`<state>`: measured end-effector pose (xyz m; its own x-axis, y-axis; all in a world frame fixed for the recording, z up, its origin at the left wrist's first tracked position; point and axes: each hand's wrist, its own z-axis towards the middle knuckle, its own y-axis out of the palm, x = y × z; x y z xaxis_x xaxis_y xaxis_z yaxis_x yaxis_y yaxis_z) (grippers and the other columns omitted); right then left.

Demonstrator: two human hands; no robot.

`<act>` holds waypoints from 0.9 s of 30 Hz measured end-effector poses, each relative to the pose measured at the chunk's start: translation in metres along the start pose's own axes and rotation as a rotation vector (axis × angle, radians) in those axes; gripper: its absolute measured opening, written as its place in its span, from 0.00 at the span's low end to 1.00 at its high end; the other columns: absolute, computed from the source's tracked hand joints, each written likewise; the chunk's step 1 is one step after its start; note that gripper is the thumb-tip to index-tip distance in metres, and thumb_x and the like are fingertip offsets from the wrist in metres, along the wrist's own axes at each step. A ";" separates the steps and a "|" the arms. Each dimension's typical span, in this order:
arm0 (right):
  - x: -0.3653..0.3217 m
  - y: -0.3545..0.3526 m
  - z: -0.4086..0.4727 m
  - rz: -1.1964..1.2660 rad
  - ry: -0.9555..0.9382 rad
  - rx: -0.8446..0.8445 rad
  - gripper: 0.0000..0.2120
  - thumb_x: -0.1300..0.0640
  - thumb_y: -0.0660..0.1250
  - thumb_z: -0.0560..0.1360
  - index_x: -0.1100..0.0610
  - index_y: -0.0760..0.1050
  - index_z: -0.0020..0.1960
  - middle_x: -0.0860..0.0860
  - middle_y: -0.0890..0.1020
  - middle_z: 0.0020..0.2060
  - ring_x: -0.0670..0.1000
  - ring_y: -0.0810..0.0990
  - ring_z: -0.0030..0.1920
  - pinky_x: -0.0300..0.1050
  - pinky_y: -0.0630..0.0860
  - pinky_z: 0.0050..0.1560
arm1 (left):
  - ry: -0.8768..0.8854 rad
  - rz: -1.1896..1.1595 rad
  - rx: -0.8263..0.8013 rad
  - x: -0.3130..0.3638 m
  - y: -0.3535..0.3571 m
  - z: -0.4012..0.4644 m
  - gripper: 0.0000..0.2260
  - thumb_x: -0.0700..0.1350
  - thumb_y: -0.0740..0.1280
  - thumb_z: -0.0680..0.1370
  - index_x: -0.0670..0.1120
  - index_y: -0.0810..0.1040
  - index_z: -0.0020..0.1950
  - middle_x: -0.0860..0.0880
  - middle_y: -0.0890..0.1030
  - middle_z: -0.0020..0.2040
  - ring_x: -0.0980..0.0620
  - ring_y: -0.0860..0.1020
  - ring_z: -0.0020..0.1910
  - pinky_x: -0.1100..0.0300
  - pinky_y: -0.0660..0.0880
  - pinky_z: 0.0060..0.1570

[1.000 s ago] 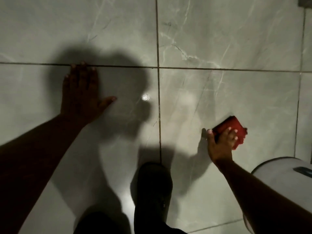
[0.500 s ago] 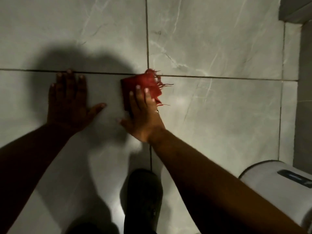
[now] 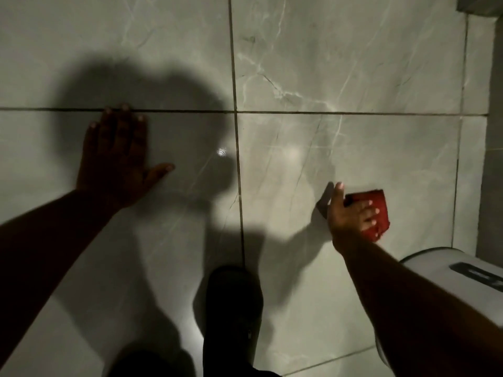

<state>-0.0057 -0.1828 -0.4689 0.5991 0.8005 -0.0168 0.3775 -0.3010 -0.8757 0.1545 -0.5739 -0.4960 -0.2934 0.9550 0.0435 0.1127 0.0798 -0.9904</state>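
A folded red cloth (image 3: 373, 206) lies against the grey marbled tiles (image 3: 340, 77) at the lower right. My right hand (image 3: 349, 213) presses it to the tile with straight fingers laid over it, thumb stretched up to the left. My left hand (image 3: 117, 156) rests flat on the tile at the left, fingers together and pointing up to the horizontal grout line, thumb spread to the right. Both forearms reach in from the bottom corners.
A white rounded appliance (image 3: 446, 270) with a dark slot sits at the lower right, just below the cloth. My dark shoe (image 3: 234, 308) shows at the bottom centre. A darker wall edge (image 3: 492, 159) runs down the right side. My shadow covers the left tiles.
My right hand has swept the red cloth from the centre grout crossing down to the lower right. My left hand has stayed flat in the same place.
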 end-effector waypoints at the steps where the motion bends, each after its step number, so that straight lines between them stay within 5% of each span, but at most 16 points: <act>1: -0.018 -0.001 0.005 -0.019 -0.050 0.036 0.49 0.25 0.48 0.71 0.60 0.45 0.77 0.63 0.48 0.78 0.66 0.45 0.77 0.64 0.41 0.74 | 0.001 0.002 0.003 0.000 0.000 0.001 0.43 0.69 0.53 0.76 0.41 0.46 0.79 0.35 0.52 0.79 0.32 0.51 0.77 0.38 0.50 0.73; 6: -0.121 0.006 -0.013 -0.074 -0.531 0.059 0.48 0.29 0.52 0.72 0.65 0.49 0.75 0.68 0.52 0.76 0.71 0.48 0.75 0.65 0.44 0.75 | -0.009 0.006 -0.034 0.003 -0.011 0.017 0.45 0.71 0.53 0.75 0.40 0.48 0.78 0.33 0.53 0.78 0.31 0.53 0.76 0.37 0.53 0.72; 8: -0.149 0.025 -0.051 -0.123 -0.824 -0.032 0.46 0.31 0.54 0.73 0.62 0.46 0.77 0.64 0.47 0.77 0.67 0.43 0.77 0.59 0.40 0.75 | -0.022 -0.009 -0.052 0.004 -0.017 0.025 0.45 0.71 0.53 0.74 0.40 0.49 0.78 0.32 0.53 0.78 0.31 0.54 0.76 0.37 0.54 0.72; 11: -0.160 0.052 -0.110 -0.238 -1.351 -0.099 0.43 0.35 0.61 0.73 0.62 0.54 0.76 0.64 0.55 0.77 0.68 0.50 0.76 0.66 0.50 0.74 | -0.005 0.006 -0.064 0.005 -0.026 0.029 0.45 0.70 0.56 0.75 0.38 0.51 0.78 0.31 0.56 0.77 0.29 0.56 0.75 0.37 0.56 0.71; 16: -0.170 0.032 -0.068 -0.566 -1.669 -0.194 0.39 0.35 0.57 0.75 0.56 0.51 0.77 0.57 0.52 0.78 0.60 0.46 0.78 0.58 0.44 0.77 | 0.014 0.037 -0.103 0.003 -0.032 0.032 0.45 0.70 0.56 0.74 0.37 0.52 0.78 0.31 0.56 0.77 0.29 0.57 0.75 0.37 0.58 0.70; 18: -0.176 0.014 -0.034 -0.452 -1.573 -0.149 0.39 0.38 0.62 0.74 0.58 0.54 0.76 0.62 0.55 0.77 0.65 0.50 0.77 0.60 0.48 0.76 | 0.011 0.041 -0.123 0.002 -0.033 0.033 0.46 0.71 0.55 0.74 0.37 0.52 0.78 0.32 0.55 0.77 0.30 0.56 0.75 0.37 0.57 0.70; 20: -0.175 -0.005 0.005 -0.312 -1.269 -0.052 0.41 0.38 0.63 0.74 0.59 0.52 0.77 0.64 0.52 0.77 0.67 0.48 0.77 0.59 0.48 0.76 | 0.005 0.030 -0.140 0.003 -0.037 0.035 0.46 0.71 0.55 0.73 0.37 0.52 0.77 0.31 0.55 0.77 0.30 0.55 0.75 0.36 0.57 0.70; 27: -0.104 -0.016 0.026 -0.139 -0.356 -0.029 0.52 0.26 0.49 0.70 0.63 0.41 0.77 0.64 0.43 0.77 0.67 0.41 0.76 0.62 0.40 0.75 | -0.043 0.028 -0.231 0.003 -0.053 0.036 0.44 0.69 0.55 0.75 0.38 0.50 0.78 0.33 0.52 0.78 0.31 0.51 0.76 0.37 0.53 0.72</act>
<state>-0.0926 -0.2477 -0.4664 0.2602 0.9630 -0.0702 0.4605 -0.1877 -0.8676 0.1137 -0.5860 -0.4484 -0.3271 0.9450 0.0062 0.3342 0.1218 -0.9346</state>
